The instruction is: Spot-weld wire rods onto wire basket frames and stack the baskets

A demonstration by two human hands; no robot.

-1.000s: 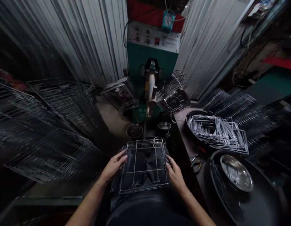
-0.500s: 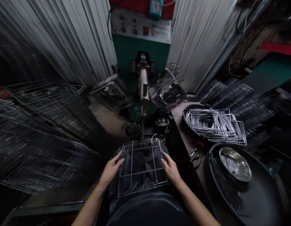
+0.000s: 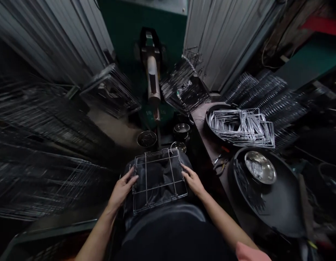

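A rectangular wire rack [image 3: 160, 187] of thin metal rods lies over my lap, roughly level. My left hand [image 3: 123, 185] pinches its left side between thumb and fingers. On the opposite side, my right hand [image 3: 192, 180] grips the right edge in the same way. Just beyond the rack's far edge stand a small metal bowl [image 3: 179, 146], another bowl [image 3: 182, 129] and a bowl with small dark pieces [image 3: 146, 139]. Ahead is the green machine [image 3: 121, 32] with its metal cylinder arm and pointed copper-coloured tip [image 3: 156, 114].
Stacked wire frames [image 3: 110, 90] lean left of the machine, and more frames [image 3: 185, 88] lean right. Beside me on the right are a black pan of bent wire pieces [image 3: 241, 127], pliers [image 3: 220, 166] and a larger black tray [image 3: 285, 203] bearing a shiny bowl [image 3: 259, 167]. Wire racks [image 3: 42, 163] fill the left.
The view has tilted down and turned slightly right, so the machine's panel has mostly left the picture. Both hands keep hold of the wire rack, which stays over my lap.
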